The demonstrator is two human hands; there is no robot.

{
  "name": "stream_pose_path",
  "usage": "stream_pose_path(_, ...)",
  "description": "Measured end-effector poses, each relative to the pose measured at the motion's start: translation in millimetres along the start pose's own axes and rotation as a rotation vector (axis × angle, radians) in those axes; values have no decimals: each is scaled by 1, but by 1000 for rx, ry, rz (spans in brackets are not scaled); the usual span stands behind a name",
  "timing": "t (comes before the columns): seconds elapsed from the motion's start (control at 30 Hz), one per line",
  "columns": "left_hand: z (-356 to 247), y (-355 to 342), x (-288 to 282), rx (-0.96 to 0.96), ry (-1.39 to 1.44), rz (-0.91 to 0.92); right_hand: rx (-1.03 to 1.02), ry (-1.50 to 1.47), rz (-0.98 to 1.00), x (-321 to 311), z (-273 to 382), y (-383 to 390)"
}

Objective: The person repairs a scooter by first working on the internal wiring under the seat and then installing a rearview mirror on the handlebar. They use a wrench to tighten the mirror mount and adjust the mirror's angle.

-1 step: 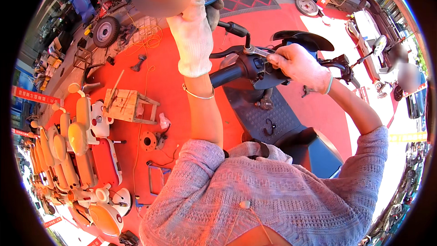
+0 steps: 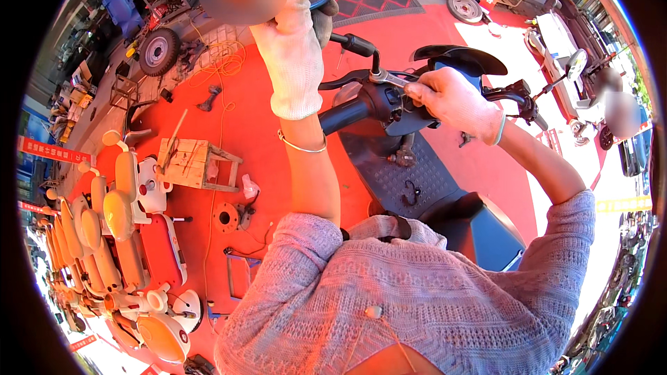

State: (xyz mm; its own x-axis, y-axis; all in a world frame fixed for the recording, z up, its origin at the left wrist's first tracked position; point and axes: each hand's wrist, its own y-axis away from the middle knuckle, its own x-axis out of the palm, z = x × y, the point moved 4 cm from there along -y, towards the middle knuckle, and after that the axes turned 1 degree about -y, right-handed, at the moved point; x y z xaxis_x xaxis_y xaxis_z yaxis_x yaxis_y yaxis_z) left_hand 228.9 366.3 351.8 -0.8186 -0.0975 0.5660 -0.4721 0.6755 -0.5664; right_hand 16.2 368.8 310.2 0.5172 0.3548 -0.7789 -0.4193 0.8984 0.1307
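Wears gry knit sweater (image 2: 396, 292), wht gloves (image 2: 295, 76), bangle (image 2: 303, 149), pendant (image 2: 374, 312).

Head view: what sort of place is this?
Probably a scooter workshop or dealer: scooters parked close together, a loose wheel, and a wrench in the right hand at a handlebar.

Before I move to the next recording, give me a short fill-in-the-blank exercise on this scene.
1. In the right hand's grip is a metal ____, set at the base of the mirror stem.
2. The thin bracelet circles the person's ____ wrist.
3. The stool on the floor covering is made of ____.
4. That floor covering under the stool is coloured ____.

Missing words: wrench; left; wood; red.
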Motion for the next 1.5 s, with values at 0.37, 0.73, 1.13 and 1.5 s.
stream_pose_path(0.37,-12,18,13,11,25,-42,230,155,-175,47,21,33)
stream_pose_path(0.73,-5,1,9,-33,43,-2,307,-564,231,6,31,39)
stream_pose_path(1.13,-7,-1,15,-23,-63,-135,142,-206,194,-45,7,27)
stream_pose_path(1.5,2,0,12,10,-64,-63,-267,53,308,-37,-26,-48)
